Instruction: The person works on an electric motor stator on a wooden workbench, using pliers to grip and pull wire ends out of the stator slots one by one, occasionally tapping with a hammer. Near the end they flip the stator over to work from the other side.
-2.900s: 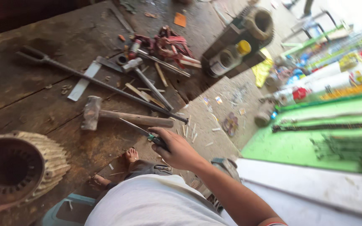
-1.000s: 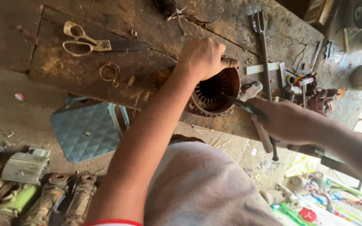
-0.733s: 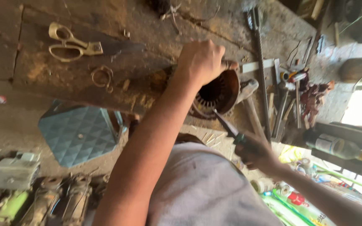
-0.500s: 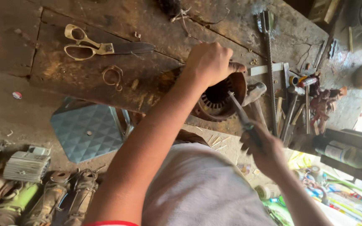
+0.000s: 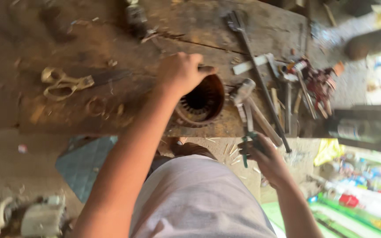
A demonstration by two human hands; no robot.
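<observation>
Looking at a repair workshop: worn wooden workbench [image 5: 111,39] lying under the left hand [image 5: 179,72], hammer [image 5: 252,105] and scattered metal tools [image 5: 296,88] sitting just right of it, scissors [image 5: 65,82] resting further left, dusty floor [image 5: 5,154] spreading below.
</observation>
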